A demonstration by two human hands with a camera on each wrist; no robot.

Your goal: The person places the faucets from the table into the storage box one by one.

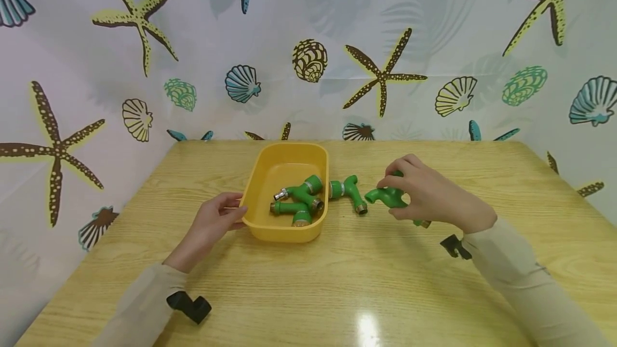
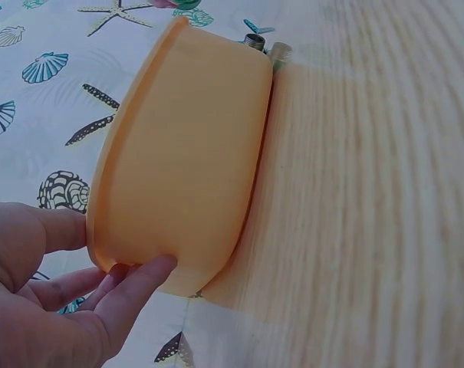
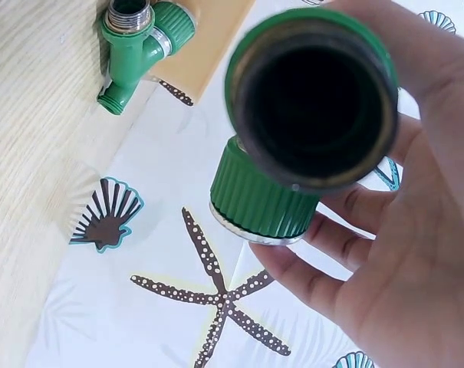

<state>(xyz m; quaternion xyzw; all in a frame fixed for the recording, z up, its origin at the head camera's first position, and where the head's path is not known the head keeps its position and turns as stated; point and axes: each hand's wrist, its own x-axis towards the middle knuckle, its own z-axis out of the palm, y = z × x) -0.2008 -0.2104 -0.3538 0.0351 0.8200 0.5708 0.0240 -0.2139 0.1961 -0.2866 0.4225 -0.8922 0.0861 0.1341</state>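
Note:
A yellow plastic tub (image 1: 284, 235) stands on the table, with two green plastic taps (image 1: 302, 193) lying inside it. My left hand (image 1: 217, 217) grips the tub's left rim near the front corner; in the left wrist view the thumb is at the rim and the fingers lie against the outer wall. To the right of the tub, my right hand (image 1: 426, 191) holds another green tap (image 1: 390, 197) above the table. Its ribbed green collar (image 3: 262, 192) and wide dark threaded opening face the right wrist camera. My palm hides part of this tap in the head view.
One more green tap (image 1: 354, 191) with a brass threaded end lies on the table against the tub's right side. Behind the wooden table (image 1: 289, 293) hangs a white cloth (image 1: 270, 36) printed with starfish and shells.

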